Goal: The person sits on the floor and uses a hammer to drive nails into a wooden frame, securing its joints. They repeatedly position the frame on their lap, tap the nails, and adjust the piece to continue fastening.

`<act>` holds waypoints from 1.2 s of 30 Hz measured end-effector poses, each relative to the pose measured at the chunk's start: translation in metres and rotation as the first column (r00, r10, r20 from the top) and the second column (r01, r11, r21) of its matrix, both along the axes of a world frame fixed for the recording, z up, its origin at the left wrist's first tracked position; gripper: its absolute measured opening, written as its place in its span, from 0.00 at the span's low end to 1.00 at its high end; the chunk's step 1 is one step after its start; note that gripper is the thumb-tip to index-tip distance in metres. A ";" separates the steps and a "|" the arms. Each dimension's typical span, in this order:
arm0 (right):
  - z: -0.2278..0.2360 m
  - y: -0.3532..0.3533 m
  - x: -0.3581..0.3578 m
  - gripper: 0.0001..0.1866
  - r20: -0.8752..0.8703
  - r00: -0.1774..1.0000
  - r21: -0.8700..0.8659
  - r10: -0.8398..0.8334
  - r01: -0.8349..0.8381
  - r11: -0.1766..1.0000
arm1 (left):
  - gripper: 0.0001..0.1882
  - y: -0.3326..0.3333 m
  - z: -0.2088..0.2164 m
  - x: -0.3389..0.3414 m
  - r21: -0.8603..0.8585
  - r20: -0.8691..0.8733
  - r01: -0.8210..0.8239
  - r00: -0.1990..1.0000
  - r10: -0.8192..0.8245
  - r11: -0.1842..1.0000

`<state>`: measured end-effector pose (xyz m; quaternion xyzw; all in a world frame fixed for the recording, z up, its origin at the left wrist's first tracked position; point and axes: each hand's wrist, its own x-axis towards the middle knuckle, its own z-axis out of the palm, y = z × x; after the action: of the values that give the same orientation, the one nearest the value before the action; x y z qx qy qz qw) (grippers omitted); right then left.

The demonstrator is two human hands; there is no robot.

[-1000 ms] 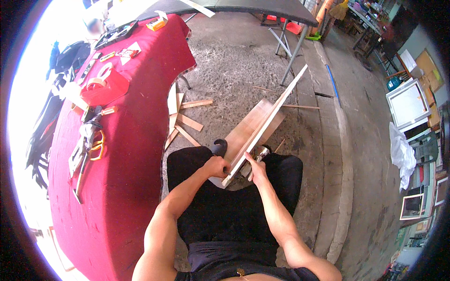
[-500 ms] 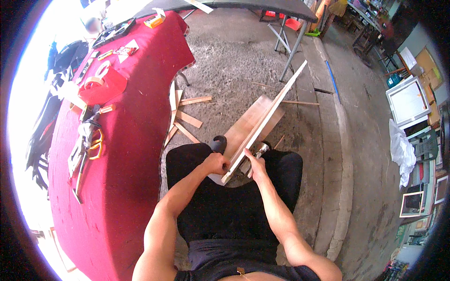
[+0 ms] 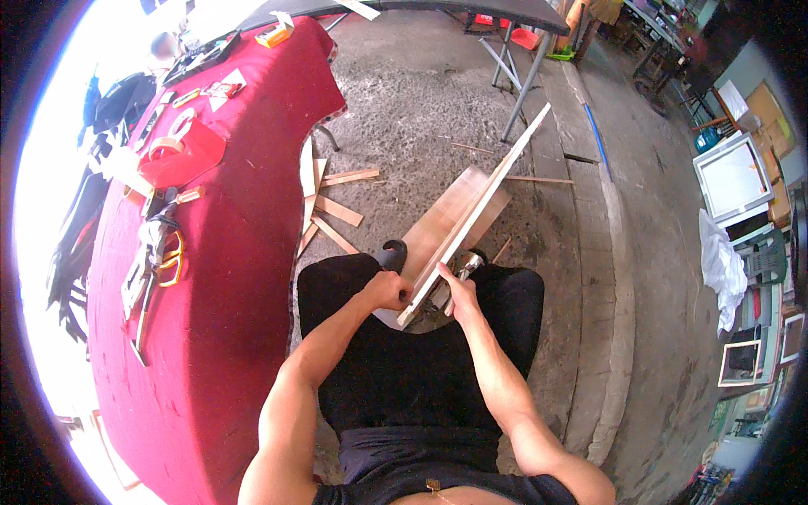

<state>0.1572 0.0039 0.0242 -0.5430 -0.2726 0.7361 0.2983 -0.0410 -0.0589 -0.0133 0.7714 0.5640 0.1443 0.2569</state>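
Observation:
A long, pale wooden strip (image 3: 492, 190) slants away from my lap, its near end between my two hands. Against its left side is a wider light-brown wooden board (image 3: 446, 210). My left hand (image 3: 390, 291) is closed in a fist at the near end of the board, and what is inside it is hidden. My right hand (image 3: 459, 296) grips the strip from the right, thumb on its edge. Beside those fingers is a silvery metal tool (image 3: 470, 268), partly covered. A dark curved piece (image 3: 390, 255) stands just beyond my left hand.
On the left, a red-covered table (image 3: 227, 278) carries a yellow-handled tool (image 3: 172, 261) and a red tape dispenser (image 3: 181, 156). Wooden offcuts (image 3: 338, 210) lie on the concrete floor. Ahead stands a dark folding table (image 3: 471, 12); frames (image 3: 736, 181) lean at the right.
Both hands keep nearly the same place on the wood. The dark curved piece beyond my left hand has turned and shows a more hooked outline.

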 end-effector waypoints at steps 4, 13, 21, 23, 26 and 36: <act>0.000 -0.001 0.001 0.31 0.020 1.000 -0.007 0.003 -0.003 1.000 | 0.05 -0.001 0.002 0.001 -0.012 0.002 -0.002 1.000 0.002 1.000; -0.007 0.000 0.001 0.32 0.013 1.000 -0.003 0.019 -0.019 1.000 | 0.06 -0.001 0.000 -0.001 -0.008 -0.011 -0.002 1.000 0.002 1.000; -0.017 0.000 0.000 0.28 -0.026 0.999 0.014 -0.023 0.023 1.000 | 0.06 0.001 0.007 0.000 -0.046 -0.035 0.015 0.999 -0.017 0.999; -0.013 -0.001 0.000 0.28 -0.015 1.000 0.012 -0.021 0.021 1.000 | 0.06 0.000 0.008 0.000 -0.051 -0.034 0.014 0.999 -0.016 0.999; -0.009 0.000 -0.001 0.28 0.014 1.000 0.010 -0.009 0.009 1.000 | 0.07 0.000 0.008 -0.001 -0.043 -0.042 0.012 0.999 -0.014 0.999; -0.001 0.001 0.001 0.28 0.053 0.998 -0.012 0.022 -0.021 1.000 | 0.07 0.000 0.001 -0.001 -0.037 -0.024 0.007 1.000 -0.008 0.999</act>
<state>0.1581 0.0046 0.0234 -0.5610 -0.2821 0.7262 0.2798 -0.0421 -0.0586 -0.0124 0.7702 0.5668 0.1237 0.2649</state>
